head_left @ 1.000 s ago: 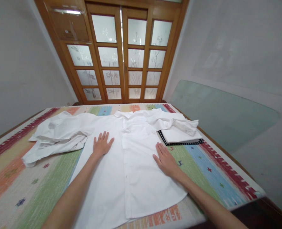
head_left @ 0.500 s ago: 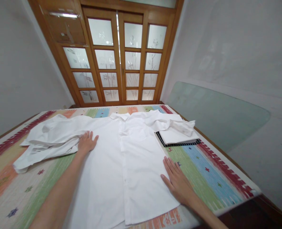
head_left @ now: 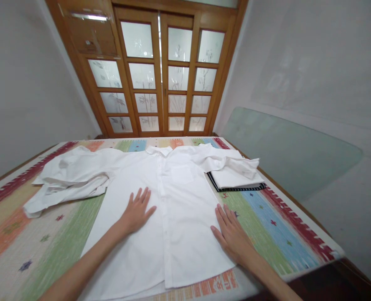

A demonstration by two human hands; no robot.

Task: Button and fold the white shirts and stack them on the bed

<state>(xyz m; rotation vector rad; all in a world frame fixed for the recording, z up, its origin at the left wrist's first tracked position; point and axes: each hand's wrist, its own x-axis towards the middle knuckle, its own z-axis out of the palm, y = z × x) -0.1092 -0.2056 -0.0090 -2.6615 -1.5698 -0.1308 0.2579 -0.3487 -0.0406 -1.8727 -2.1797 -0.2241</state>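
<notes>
A white button-up shirt (head_left: 185, 234) lies spread front side up, its collar (head_left: 158, 150) at the far end and its hem towards me. My left hand (head_left: 138, 213) rests on the shirt front, left of the button strip, with fingers spread. Flat along the right side edge of the shirt, my right hand (head_left: 231, 230) has its fingers stretched out and grips nothing. The left sleeve (head_left: 69, 175) is rumpled out to the side. The right sleeve (head_left: 232, 163) lies partly over a folded stack of cloth.
Under the shirt is a table with a colourful striped cloth (head_left: 267, 234). The folded stack, white over black-and-white striped cloth (head_left: 218, 184), sits at the right. A pale glass panel (head_left: 285, 150) leans on the right wall. Wooden glazed doors (head_left: 162, 75) stand behind the table.
My left hand has moved right and nearer to me, from the shirt's armpit area to its middle front. My right hand stays at the right edge. The view has shifted slightly.
</notes>
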